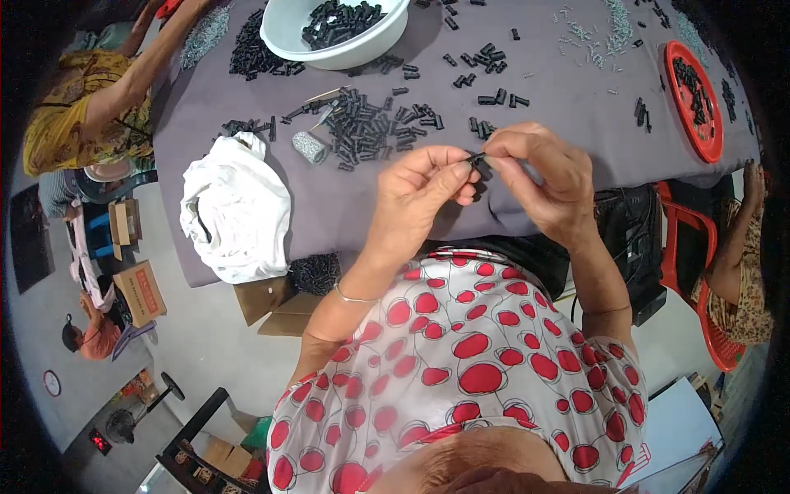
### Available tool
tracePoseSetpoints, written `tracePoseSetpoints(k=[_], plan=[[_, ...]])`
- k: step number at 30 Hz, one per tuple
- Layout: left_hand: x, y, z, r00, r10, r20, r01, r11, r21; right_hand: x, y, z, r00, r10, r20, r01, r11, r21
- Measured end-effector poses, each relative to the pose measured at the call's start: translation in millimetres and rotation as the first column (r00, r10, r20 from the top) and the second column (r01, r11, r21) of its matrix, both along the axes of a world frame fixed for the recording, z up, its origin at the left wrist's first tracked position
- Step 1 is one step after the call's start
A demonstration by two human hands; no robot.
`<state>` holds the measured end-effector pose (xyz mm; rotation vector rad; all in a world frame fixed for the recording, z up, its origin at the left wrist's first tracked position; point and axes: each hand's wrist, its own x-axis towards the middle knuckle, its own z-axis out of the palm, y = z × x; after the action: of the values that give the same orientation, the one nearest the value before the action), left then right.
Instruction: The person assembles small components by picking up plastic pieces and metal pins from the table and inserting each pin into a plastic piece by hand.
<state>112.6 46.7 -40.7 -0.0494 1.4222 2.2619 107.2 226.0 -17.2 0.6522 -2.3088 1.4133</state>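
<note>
The small black part (pixel 476 158) is up above the table (pixel 329 210), close to the middle of its near edge, and both hands are on it. The left hand (pixel 421 185) grasps it between thumb and forefinger, the other fingers curled below; the right hand (pixel 545 170) pinches at its other end with thumb and fingertips, which cover that end (whether they also hold a second, tinier thing I cannot tell). To do this well, I would let the left pinch be the steady one and let the right fingertips make the fine movements, lightly and in line with the part, since something this short probably twists or slips easily. Resting the wrists on the near edge would likely calm any shake. Working a little further in from that edge seems wise too, so that a dropped piece lands on the cloth instead of the floor (pixel 218 333). The pile of black parts (pixel 358 128) lies inward from the near edge, to the left of the hands, with the speckled grey cup (pixel 309 149) beside it; the left elbow should swing clear of the white cloth bundle (pixel 236 210) by the near left corner
</note>
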Motion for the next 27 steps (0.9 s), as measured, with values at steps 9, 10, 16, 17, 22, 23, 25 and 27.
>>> tracePoseSetpoints(k=[9,10,16,17,22,23,25,27], plan=[[2.5,1.7,0.1,0.999,0.023,-0.035,-0.025,0.999,-0.036,3.4,-0.6,-1.3,0.997,-0.017,0.070,0.014,0.999,0.049],[2.8,1.8,-2.2,0.999,0.024,-0.040,-0.026,0.999,-0.044,3.4,-0.6,-2.2,0.997,-0.016,0.071,0.013,0.999,0.049],[6.2,5.9,-0.1,0.998,0.052,-0.025,-0.053,0.996,-0.067,2.5,-2.5,-8.0,0.996,0.005,0.087,-0.005,1.000,-0.001],[7.0,6.5,-1.4,0.997,0.068,-0.030,-0.070,0.996,-0.062,2.1,-3.0,-9.6,0.996,0.015,0.093,-0.012,1.000,-0.028],[9.3,8.5,-7.5,0.994,0.094,-0.046,-0.097,0.994,-0.051,2.2,-5.0,-12.2,0.992,0.018,0.125,-0.009,0.998,-0.066],[9.1,8.8,-8.7,0.994,0.095,-0.045,-0.096,0.994,-0.041,2.4,-5.3,-13.0,0.990,0.019,0.142,-0.008,0.997,-0.079],[9.7,9.3,-10.7,0.994,0.103,-0.043,-0.105,0.994,-0.037,2.7,-6.5,-15.3,0.986,0.023,0.163,-0.008,0.996,-0.093],[10.8,9.8,-12.1,0.993,0.112,-0.039,-0.114,0.993,-0.033,3.1,-8.2,-18.3,0.988,0.002,0.156,0.013,0.995,-0.097]])
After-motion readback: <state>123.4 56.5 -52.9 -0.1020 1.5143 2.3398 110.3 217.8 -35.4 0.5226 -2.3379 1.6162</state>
